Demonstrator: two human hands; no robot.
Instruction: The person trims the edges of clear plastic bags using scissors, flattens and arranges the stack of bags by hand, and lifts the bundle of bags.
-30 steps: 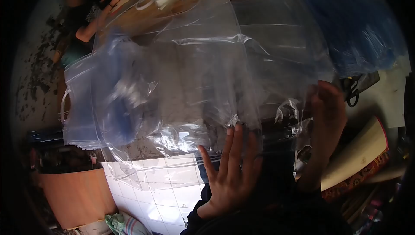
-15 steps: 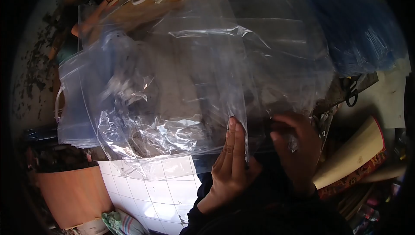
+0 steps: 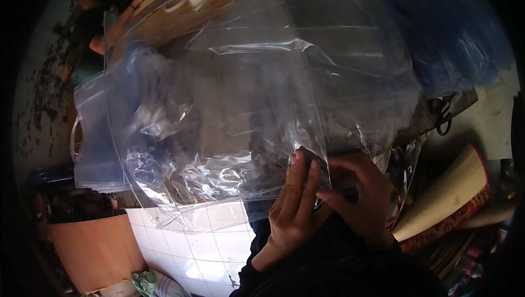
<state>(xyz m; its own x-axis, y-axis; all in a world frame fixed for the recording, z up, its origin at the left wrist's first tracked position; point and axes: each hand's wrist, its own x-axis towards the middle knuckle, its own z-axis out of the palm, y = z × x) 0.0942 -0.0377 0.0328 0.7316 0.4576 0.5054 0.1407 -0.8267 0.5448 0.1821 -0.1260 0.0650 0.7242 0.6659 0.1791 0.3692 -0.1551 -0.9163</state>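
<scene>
Large sheets of clear plastic lie spread over the work table, crinkled and shiny along the near edge. My left hand rests on the plastic near that edge, its fingers stretched out and pointing away from me. Just to its right, my right hand is at a fold of the plastic, with the thumb and fingers curved around the edge of the sheet. The fingertips of my right hand are partly hidden by the plastic.
Blue plastic lies at the upper right, with black scissors below it. A rolled sheet stands at the right. A person is at the upper left. An orange-brown panel and a sack are at the lower left.
My right hand has moved left from the right side of the plastic to beside my left hand. The plastic has folded over near my fingers.
</scene>
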